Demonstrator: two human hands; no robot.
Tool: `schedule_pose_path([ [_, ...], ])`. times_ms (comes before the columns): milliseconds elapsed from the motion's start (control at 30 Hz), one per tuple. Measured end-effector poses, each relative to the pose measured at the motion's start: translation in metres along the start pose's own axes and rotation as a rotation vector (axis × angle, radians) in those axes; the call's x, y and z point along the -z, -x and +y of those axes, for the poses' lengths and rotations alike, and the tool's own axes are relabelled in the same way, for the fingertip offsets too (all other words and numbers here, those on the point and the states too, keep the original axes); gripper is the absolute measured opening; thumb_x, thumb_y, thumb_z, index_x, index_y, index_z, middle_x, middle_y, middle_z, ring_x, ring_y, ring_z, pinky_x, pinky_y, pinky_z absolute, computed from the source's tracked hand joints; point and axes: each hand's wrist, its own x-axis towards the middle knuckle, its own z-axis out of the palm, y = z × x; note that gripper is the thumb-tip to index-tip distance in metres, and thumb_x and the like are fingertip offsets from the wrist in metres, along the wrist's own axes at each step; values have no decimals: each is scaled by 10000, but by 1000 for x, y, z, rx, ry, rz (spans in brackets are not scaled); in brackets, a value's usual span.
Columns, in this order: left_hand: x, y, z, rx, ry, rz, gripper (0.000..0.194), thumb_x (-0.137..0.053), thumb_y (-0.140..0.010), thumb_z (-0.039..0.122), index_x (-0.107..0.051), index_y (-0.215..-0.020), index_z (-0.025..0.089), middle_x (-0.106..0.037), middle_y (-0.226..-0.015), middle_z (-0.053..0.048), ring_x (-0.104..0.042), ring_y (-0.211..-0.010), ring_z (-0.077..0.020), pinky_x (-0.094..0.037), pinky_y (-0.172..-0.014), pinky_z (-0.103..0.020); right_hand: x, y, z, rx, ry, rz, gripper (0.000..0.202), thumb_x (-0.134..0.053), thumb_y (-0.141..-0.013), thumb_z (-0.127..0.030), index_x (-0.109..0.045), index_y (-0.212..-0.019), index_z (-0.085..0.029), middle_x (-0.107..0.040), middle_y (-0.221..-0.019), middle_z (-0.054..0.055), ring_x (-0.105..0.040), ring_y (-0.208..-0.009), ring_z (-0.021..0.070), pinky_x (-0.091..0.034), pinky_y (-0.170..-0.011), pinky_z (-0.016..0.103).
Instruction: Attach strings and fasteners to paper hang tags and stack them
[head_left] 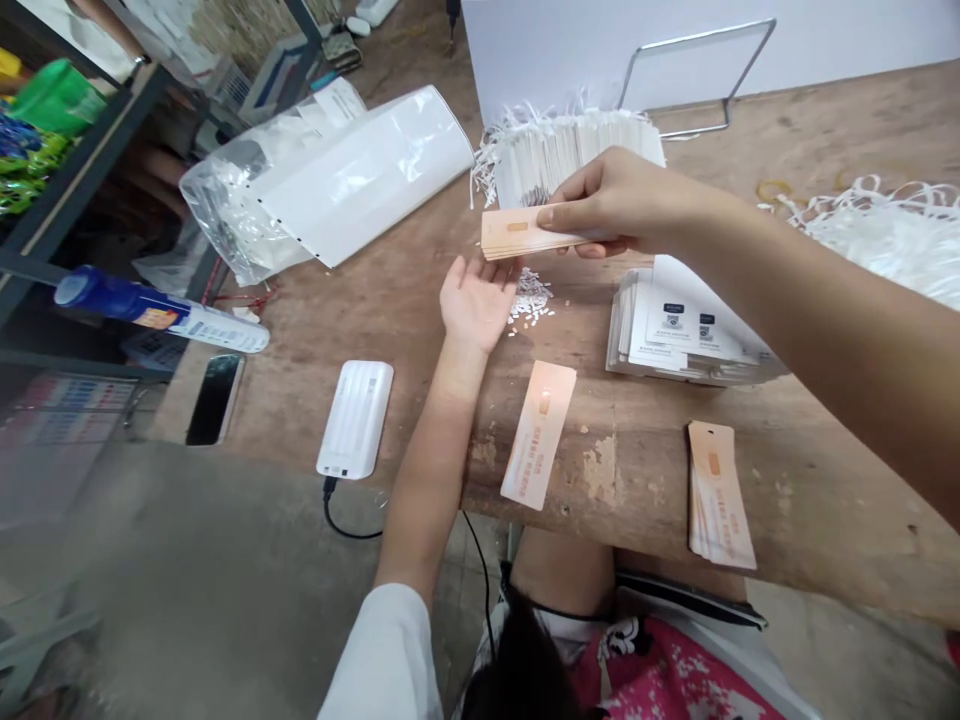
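Note:
Between the thumb and fingers of my right hand (pixel 600 208) is a small stack of orange cards (pixel 508 228), held level above the table. My left hand (pixel 480 300) lies palm up just below the stack's near edge, fingers spread and holding nothing; I cannot tell whether its fingertips touch the cards. Beside it sits a pile of tiny white pieces (pixel 531 295). One orange card (pixel 538 435) rests on the table in front of me. Further right, a fanned stack of orange cards (pixel 718 495) lies by the table's front edge.
White printed cards (pixel 675 325) stand stacked under my right forearm. Behind are packed white tags with strings (pixel 574 145) and a wire stand (pixel 701 80). A plastic bag (pixel 360 180), power bank (pixel 355 418), phone (pixel 215 400) and blue-white tube (pixel 161 308) occupy the left side.

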Motion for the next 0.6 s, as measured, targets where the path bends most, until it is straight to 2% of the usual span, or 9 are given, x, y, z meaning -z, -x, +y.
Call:
schedule_pose_path([
  [100,4,-4,-4,-312,-285,38,302,-425,-960,386,-581,-1152,213,-664,-1195,-68,-582,-1194,-169,-460,-994,-298,4,13,-9,-29,2,112,219,-601,-857,-212,-660,-861,-1,-454,-350,-112,-381,-299,-23,-198,-381,122],
  [133,6,-5,-5,-416,-378,27,315,-513,-926,378,-570,-1201,236,-661,-1210,-56,-579,-1194,-165,-450,-997,-276,6,21,-13,-36,23,147,210,-608,-850,-214,-660,-832,-11,-452,-348,-112,-371,-291,-27,-197,-382,121],
  [167,8,-6,-6,-491,-456,5,352,-574,-895,357,-563,-1232,256,-656,-1224,-46,-590,-1172,-160,-451,-985,-255,8,29,-17,-41,44,174,211,-611,-848,-222,-657,-800,-22,-447,-345,-113,-362,-284,-30,-193,-381,122],
  [233,10,-9,-4,-542,-563,-39,377,-612,-865,301,-570,-1239,282,-655,-1225,-37,-643,-1058,-147,-484,-914,-231,13,49,-24,-40,59,209,218,-610,-852,-224,-640,-720,-53,-419,-328,-117,-344,-274,-34,-183,-373,120],
  [333,4,-8,7,-522,-596,-87,328,-642,-807,206,-629,-1130,259,-671,-1185,-40,-667,-952,-141,-516,-847,-233,17,82,-26,7,0,242,288,-606,-860,-184,-574,-587,-99,-406,-327,-111,-346,-282,-31,-197,-353,116],
  [400,-9,5,23,-484,-545,-209,364,-716,-718,156,-652,-1070,224,-669,-1188,-54,-636,-1072,-166,-499,-921,-257,16,104,-21,62,-78,249,306,-619,-864,-220,-576,-580,-114,-426,-345,-98,-358,-294,-17,-213,-336,120],
  [467,-27,33,41,-343,-482,-404,529,-789,-636,137,-636,-1135,223,-652,-1219,-66,-582,-1198,-217,-488,-969,-299,11,125,-15,94,-210,265,265,-647,-856,-304,-637,-661,-125,-462,-373,-84,-372,-297,4,-224,-315,133],
  [500,-37,51,49,-267,-457,-464,587,-813,-614,148,-627,-1165,225,-651,-1214,-74,-575,-1214,-243,-499,-964,-322,6,137,-11,93,-294,279,251,-663,-845,-346,-664,-712,-133,-485,-393,-77,-377,-296,13,-224,-303,140],
  [600,-60,115,60,-136,-398,-513,643,-881,-539,194,-652,-1139,227,-663,-1170,-87,-576,-1216,-294,-534,-935,-350,-19,174,-3,27,-547,293,261,-703,-800,-419,-694,-784,-159,-558,-474,-48,-401,-298,28,-210,-279,156],
])
